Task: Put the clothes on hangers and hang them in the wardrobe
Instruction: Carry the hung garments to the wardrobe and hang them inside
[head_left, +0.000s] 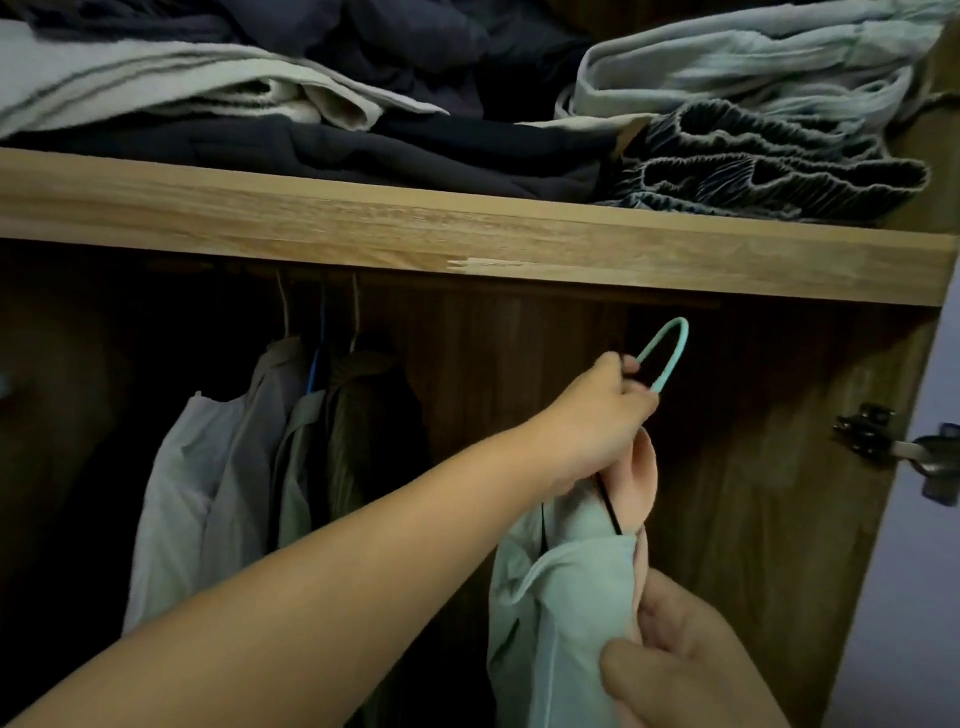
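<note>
Head cam, close, facing fwd & slightly up into wardrobe, under shelf.

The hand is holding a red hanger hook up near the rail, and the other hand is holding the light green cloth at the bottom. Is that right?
Not quite: the hanger hook is light teal, not red, as the head view shows. The rest holds: the left hand grips it just under the shelf, near the rail, and the right hand holds the light green cloth at the bottom.
</note>
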